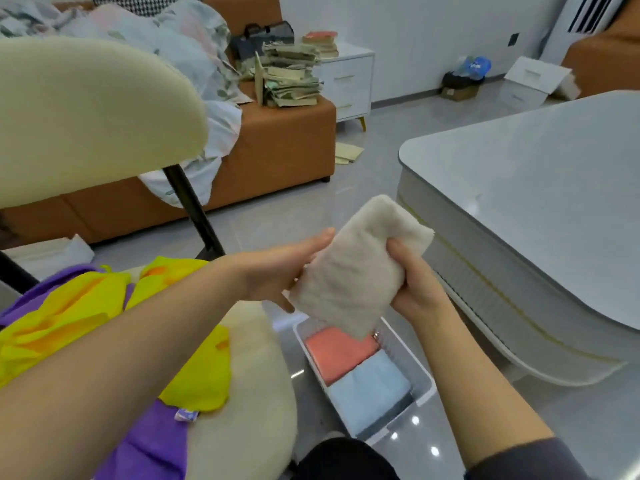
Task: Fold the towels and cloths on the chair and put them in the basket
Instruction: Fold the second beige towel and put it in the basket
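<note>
**Item in hand: folded cream towel** (pixel 356 268). A thick oblong bundle held in the air, tilted, directly above the basket (pixel 420 368) and touching neither it nor the chair.

- **Right hand** (pixel 412 282): fingers (pixel 398 247) curled over the towel's right edge, pinching the layers together, probably so the fold does not spring open.
- **Left hand** (pixel 277 271): lies along the towel's left edge with one digit stretched up the side. The other fingers are tucked behind and under the cloth and mostly hidden. It seems to clasp and steady the bundle.

**Basket.** White and rectangular, on the floor between the chair and the pale surface (pixel 536 188).
- Contents: a coral folded cloth (pixel 341 351) at the far end and a light blue folded towel (pixel 370 389) at the near end, side by side and touching.
- They largely fill the base, so the cream towel will likely have to go on top or be wedged in alongside.

**Chair.** Cream fleece seat (pixel 256 375) and backrest (pixel 86 116), to the left of the basket.
- Still unfolded on the seat: a yellow cloth (pixel 69 320), rumpled, lying over a purple cloth (pixel 152 441).

**Status, as judged.** The fold of the current towel looks complete and placing it is the step in hand. Two cloths on the chair remain to be done.

**Background.** An orange sofa (pixel 277 143) heaped with bedding and stacked papers.
</note>
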`<action>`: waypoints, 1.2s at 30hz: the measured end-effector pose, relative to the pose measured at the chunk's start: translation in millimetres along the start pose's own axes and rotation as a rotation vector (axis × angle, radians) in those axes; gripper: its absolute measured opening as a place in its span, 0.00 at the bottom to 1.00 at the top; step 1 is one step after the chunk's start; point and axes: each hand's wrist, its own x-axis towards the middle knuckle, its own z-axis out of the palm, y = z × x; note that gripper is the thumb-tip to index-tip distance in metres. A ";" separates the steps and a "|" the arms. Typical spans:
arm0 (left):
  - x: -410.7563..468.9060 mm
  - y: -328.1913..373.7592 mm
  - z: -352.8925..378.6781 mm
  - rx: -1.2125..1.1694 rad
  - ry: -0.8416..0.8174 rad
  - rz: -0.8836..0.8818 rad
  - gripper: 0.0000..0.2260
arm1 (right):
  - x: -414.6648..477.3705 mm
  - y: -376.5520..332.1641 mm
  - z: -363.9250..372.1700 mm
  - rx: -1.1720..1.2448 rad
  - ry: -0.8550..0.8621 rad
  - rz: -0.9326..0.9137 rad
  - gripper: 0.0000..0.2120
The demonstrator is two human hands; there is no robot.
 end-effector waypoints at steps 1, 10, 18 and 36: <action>10.8 4.5 3.4 0.117 0.065 0.028 0.26 | 1.8 3.0 -8.3 0.038 0.048 0.010 0.17; 159.9 -34.7 2.2 0.338 0.015 -0.195 0.14 | 12.8 82.0 -102.0 0.316 0.374 0.169 0.17; 260.2 -110.5 29.9 0.963 0.024 -0.487 0.22 | 32.5 193.3 -173.9 0.341 0.669 0.280 0.21; 336.2 -182.5 61.8 1.304 0.139 -0.327 0.22 | 100.9 269.9 -222.3 0.329 0.916 0.310 0.31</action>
